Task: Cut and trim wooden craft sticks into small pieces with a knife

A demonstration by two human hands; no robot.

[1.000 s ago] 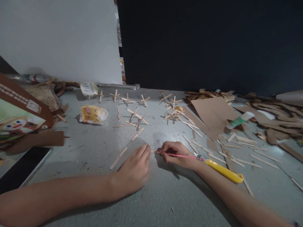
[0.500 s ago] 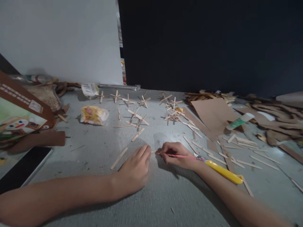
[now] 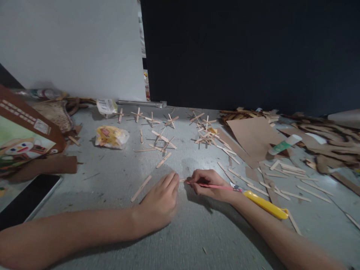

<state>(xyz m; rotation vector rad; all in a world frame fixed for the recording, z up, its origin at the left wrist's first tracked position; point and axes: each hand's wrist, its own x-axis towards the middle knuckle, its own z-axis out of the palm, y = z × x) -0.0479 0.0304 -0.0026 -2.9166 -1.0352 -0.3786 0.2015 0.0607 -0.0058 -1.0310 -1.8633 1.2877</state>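
My left hand (image 3: 161, 200) rests on the grey table (image 3: 118, 180) with its fingers pressed down together on a small wooden stick (image 3: 182, 180) at its fingertips. My right hand (image 3: 209, 183) is closed in a pinch round a thin pink tool (image 3: 218, 185), whose tip meets the same stick. A loose wooden stick (image 3: 141, 188) lies just left of my left hand. A yellow-handled cutter (image 3: 264, 203) lies under my right forearm.
Several crossed stick pieces (image 3: 161, 138) lie farther back, with loose sticks (image 3: 281, 180) to the right. Brown card sheets (image 3: 253, 137), a green glue stick (image 3: 284, 144), a yellow packet (image 3: 111, 136), a picture box (image 3: 19, 138) and a dark phone (image 3: 28, 200) surround the work spot.
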